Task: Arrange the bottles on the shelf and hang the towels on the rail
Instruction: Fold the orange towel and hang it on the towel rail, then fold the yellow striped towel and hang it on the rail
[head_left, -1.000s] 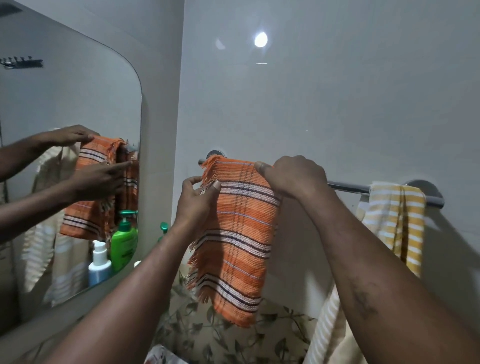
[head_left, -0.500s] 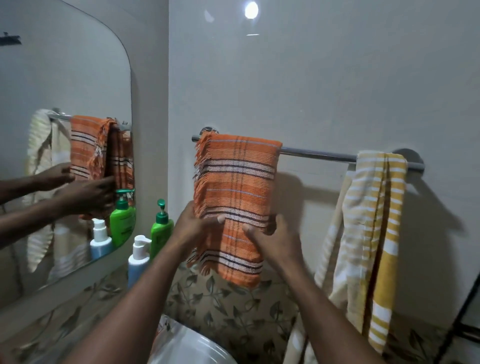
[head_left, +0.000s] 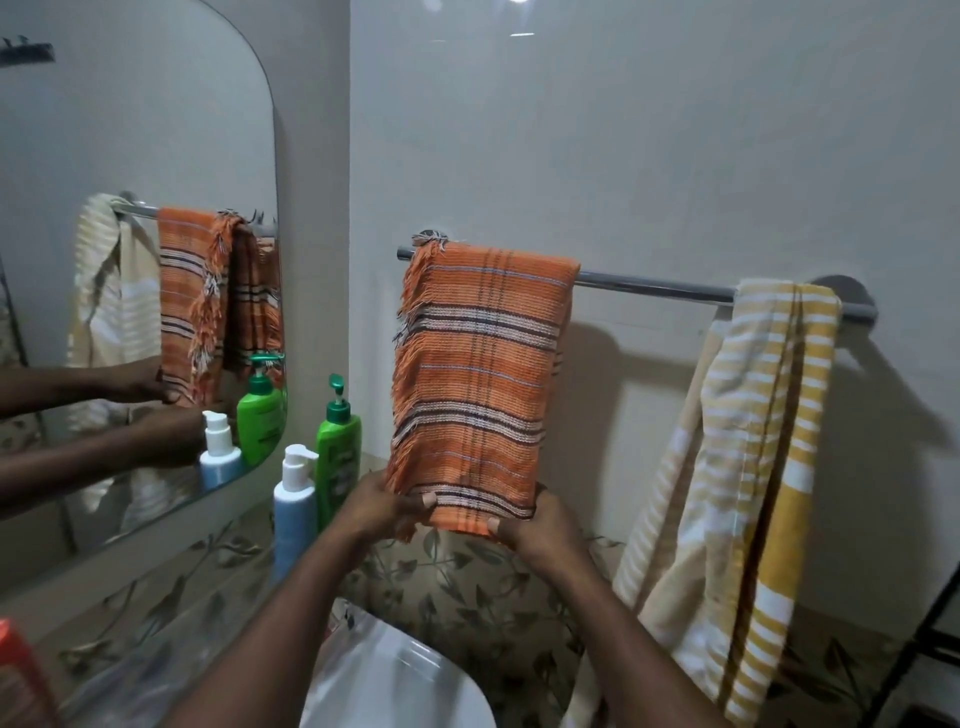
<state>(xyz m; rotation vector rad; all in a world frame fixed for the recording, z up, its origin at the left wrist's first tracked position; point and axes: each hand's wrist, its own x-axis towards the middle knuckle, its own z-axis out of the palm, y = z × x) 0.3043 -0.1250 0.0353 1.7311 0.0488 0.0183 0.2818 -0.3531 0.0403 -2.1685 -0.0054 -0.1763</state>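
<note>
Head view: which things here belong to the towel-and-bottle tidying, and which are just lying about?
In the job:
orange towel, its lower edge pinched by left hand and right hand; rail; yellow towel; green bottle; blue bottle.

Just there:
mirror; sink.

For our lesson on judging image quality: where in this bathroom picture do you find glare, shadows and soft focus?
Head view: lamp glare on the glossy wall at the top edge. Head view: the orange towel and yellow towel cast shadows rightward on that wall. Head view: the left forearm looks soft, the towel weave sharper.
</note>
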